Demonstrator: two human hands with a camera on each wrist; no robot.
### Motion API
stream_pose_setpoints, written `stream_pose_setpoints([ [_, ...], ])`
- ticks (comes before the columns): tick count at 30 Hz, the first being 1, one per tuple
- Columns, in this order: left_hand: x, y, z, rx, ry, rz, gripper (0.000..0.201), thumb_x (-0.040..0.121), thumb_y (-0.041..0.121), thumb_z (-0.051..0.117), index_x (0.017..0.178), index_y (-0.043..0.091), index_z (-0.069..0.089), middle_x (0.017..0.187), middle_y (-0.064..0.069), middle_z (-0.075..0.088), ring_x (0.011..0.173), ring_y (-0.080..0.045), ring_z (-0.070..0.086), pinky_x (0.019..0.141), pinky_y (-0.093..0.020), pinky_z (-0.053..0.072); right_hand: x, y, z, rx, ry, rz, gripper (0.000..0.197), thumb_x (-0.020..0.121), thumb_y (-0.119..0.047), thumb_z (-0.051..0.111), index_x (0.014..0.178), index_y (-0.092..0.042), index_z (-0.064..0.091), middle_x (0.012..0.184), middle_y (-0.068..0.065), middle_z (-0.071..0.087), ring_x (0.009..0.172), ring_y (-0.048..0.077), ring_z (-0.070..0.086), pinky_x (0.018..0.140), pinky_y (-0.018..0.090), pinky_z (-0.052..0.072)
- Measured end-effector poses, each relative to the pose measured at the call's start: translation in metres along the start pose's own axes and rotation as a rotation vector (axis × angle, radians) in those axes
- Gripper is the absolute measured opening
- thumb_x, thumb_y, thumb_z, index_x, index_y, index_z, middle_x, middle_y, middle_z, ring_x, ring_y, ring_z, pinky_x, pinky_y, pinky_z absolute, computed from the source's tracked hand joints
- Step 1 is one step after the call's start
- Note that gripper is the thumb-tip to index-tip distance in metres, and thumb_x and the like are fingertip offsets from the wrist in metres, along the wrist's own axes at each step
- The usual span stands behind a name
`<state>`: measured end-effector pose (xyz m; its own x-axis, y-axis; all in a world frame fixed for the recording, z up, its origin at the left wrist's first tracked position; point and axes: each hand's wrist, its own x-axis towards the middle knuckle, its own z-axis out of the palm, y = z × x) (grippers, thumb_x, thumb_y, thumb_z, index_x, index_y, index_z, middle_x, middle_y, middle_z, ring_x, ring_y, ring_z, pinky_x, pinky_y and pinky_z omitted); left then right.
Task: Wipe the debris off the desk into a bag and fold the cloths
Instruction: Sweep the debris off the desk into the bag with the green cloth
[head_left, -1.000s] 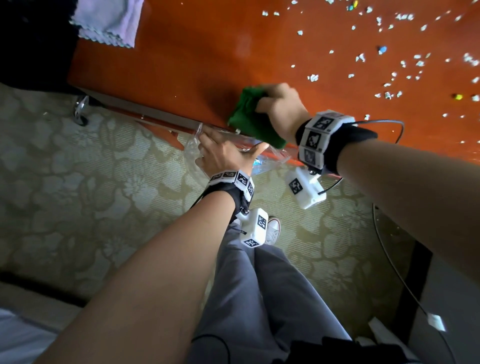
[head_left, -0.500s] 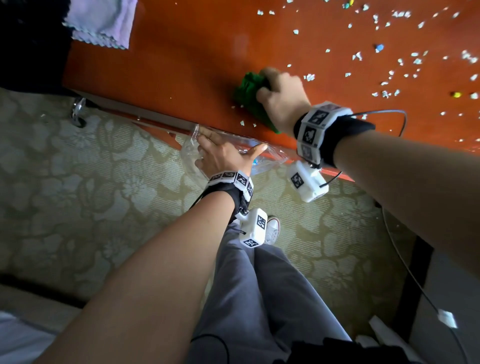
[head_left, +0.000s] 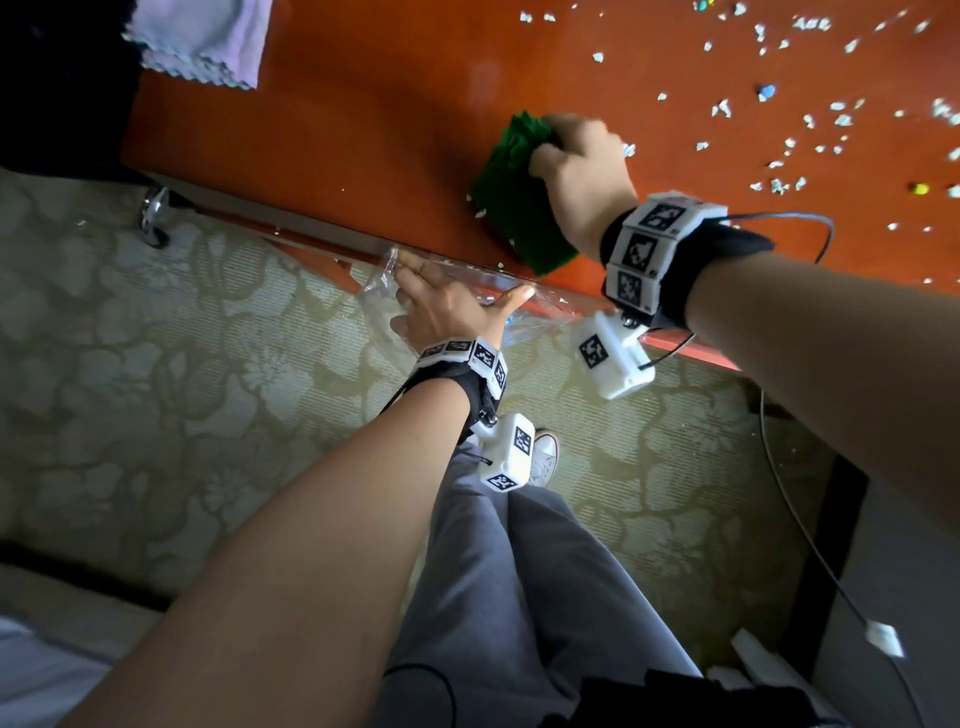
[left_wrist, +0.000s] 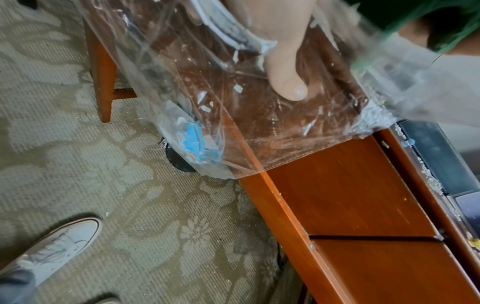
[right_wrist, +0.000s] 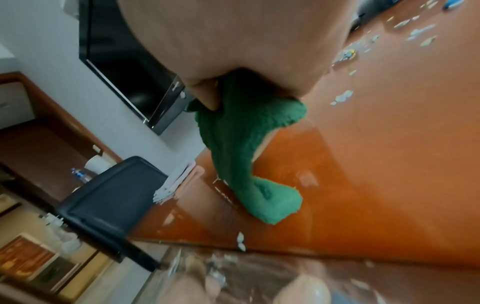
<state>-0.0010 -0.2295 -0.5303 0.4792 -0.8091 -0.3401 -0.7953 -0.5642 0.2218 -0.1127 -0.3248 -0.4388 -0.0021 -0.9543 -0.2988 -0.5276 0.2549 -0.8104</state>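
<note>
My right hand (head_left: 576, 171) grips a bunched green cloth (head_left: 519, 208) on the orange-brown desk (head_left: 363, 130), its lower end close to the near edge. In the right wrist view the cloth (right_wrist: 241, 144) hangs from my palm onto the wood. My left hand (head_left: 452, 306) holds a clear plastic bag (head_left: 545, 312) with its mouth stretched along the desk edge, just below the cloth. The bag (left_wrist: 285, 133) holds paper bits and blue scraps (left_wrist: 194, 142), and my thumb (left_wrist: 283, 61) lies against the film. White paper debris (head_left: 779, 156) is scattered over the desk to the right.
A folded lilac cloth (head_left: 202, 41) lies at the desk's far left corner. A few scraps (head_left: 480, 212) sit beside the green cloth. A dark chair (right_wrist: 109, 195) stands by the desk end. Below are patterned carpet (head_left: 156, 364), my white shoe (left_wrist: 52, 251) and a cable (head_left: 789, 519).
My right hand lifted the green cloth from the desk edge back onto the desk, towards the debris; the cloth now trails down to the edge again. The left hand and bag have stayed put.
</note>
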Motion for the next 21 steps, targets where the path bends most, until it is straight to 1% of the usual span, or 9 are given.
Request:
stream_pose_setpoints([
  [2, 0.002, -0.001, 0.0, -0.008, -0.016, -0.005, 0.151, 0.051, 0.092, 0.058, 0.152, -0.009, 0.012, 0.15, -0.019, 0.03, 0.13, -0.032, 0.042, 0.094, -0.048, 0.041, 0.008, -0.007, -0.005, -0.007, 0.05, -0.017, 0.008, 0.086, -0.01, 0.046, 0.087, -0.014, 0.053, 0.083, 0.006, 0.055, 0.066, 0.016, 0.051, 0.043, 0.01, 0.036],
  [5, 0.005, -0.002, 0.002, -0.008, -0.024, -0.007, 0.151, 0.051, 0.093, 0.059, 0.151, -0.01, 0.013, 0.152, -0.021, 0.029, 0.132, -0.034, 0.041, 0.096, -0.049, 0.04, 0.017, -0.016, -0.007, -0.072, 0.101, -0.089, 0.006, 0.088, -0.013, 0.043, 0.088, -0.013, 0.049, 0.078, 0.003, 0.05, 0.072, 0.019, 0.047, 0.046, 0.014, 0.034],
  [8, 0.005, -0.003, 0.004, -0.012, -0.018, -0.002, 0.154, 0.051, 0.092, 0.06, 0.152, -0.01, 0.004, 0.15, -0.021, 0.032, 0.129, -0.033, 0.044, 0.094, -0.049, 0.041, 0.021, -0.02, 0.001, -0.168, 0.083, -0.159, 0.019, 0.089, -0.014, 0.041, 0.101, -0.009, 0.056, 0.08, 0.003, 0.053, 0.074, 0.021, 0.048, 0.058, 0.026, 0.044],
  [10, 0.007, -0.003, 0.006, -0.026, -0.029, -0.005, 0.155, 0.051, 0.092, 0.06, 0.152, -0.009, 0.001, 0.151, -0.021, 0.032, 0.129, -0.033, 0.045, 0.094, -0.05, 0.041, 0.02, -0.015, 0.01, -0.252, -0.005, -0.161, 0.027, 0.089, -0.017, 0.042, 0.109, -0.008, 0.058, 0.089, 0.009, 0.059, 0.075, 0.024, 0.054, 0.058, 0.028, 0.043],
  [15, 0.01, -0.006, 0.012, -0.04, -0.051, 0.003, 0.155, 0.053, 0.094, 0.055, 0.151, -0.009, -0.007, 0.152, -0.019, 0.032, 0.131, -0.033, 0.045, 0.094, -0.053, 0.041, -0.003, 0.004, 0.026, -0.429, -0.152, -0.221, 0.021, 0.082, -0.027, 0.039, 0.084, -0.011, 0.051, 0.068, 0.014, 0.054, 0.063, 0.032, 0.047, 0.055, 0.032, 0.031],
  [17, 0.011, -0.006, 0.012, -0.023, -0.069, 0.001, 0.15, 0.055, 0.092, 0.056, 0.152, -0.009, 0.004, 0.15, -0.018, 0.034, 0.13, -0.032, 0.046, 0.093, -0.052, 0.041, -0.012, 0.007, 0.027, -0.394, -0.204, -0.228, 0.014, 0.084, -0.024, 0.041, 0.076, -0.014, 0.045, 0.062, 0.011, 0.051, 0.057, 0.03, 0.045, 0.052, 0.031, 0.029],
  [18, 0.011, -0.007, 0.012, -0.01, -0.083, 0.001, 0.144, 0.055, 0.092, 0.056, 0.151, -0.008, 0.016, 0.148, -0.018, 0.036, 0.128, -0.032, 0.047, 0.092, -0.052, 0.042, -0.016, 0.007, 0.026, -0.38, -0.231, -0.219, 0.015, 0.087, -0.022, 0.043, 0.073, -0.015, 0.043, 0.06, 0.007, 0.05, 0.054, 0.026, 0.045, 0.049, 0.03, 0.03],
  [20, 0.012, -0.007, 0.011, 0.008, -0.102, 0.014, 0.128, 0.058, 0.09, 0.056, 0.141, -0.005, 0.038, 0.144, -0.018, 0.037, 0.124, -0.033, 0.049, 0.091, -0.052, 0.043, -0.02, 0.006, 0.024, -0.356, -0.283, -0.2, 0.015, 0.09, -0.018, 0.044, 0.075, -0.015, 0.046, 0.057, 0.0, 0.046, 0.049, 0.019, 0.043, 0.045, 0.027, 0.03],
  [21, 0.012, -0.006, 0.01, 0.006, -0.107, 0.018, 0.126, 0.059, 0.089, 0.056, 0.14, -0.006, 0.039, 0.144, -0.018, 0.037, 0.124, -0.033, 0.049, 0.091, -0.052, 0.044, -0.02, 0.005, 0.024, -0.348, -0.297, -0.195, 0.013, 0.091, -0.017, 0.045, 0.078, -0.013, 0.049, 0.057, -0.001, 0.045, 0.049, 0.017, 0.042, 0.044, 0.025, 0.029],
])
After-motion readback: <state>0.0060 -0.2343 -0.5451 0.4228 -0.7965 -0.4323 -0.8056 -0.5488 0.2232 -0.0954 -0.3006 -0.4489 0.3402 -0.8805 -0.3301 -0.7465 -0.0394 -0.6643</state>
